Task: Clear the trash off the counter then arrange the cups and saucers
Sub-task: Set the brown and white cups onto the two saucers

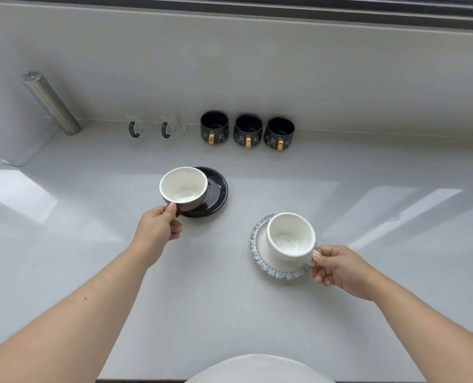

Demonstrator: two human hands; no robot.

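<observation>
Left hand [158, 225] grips dark cup [184, 189]; right hand [337, 268] grips white cup [290, 236].

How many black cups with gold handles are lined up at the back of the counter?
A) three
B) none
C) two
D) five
A: three black cups with gold handles stand side by side in a row against the back wall of the counter, to the right of two clear glass cups.
</observation>
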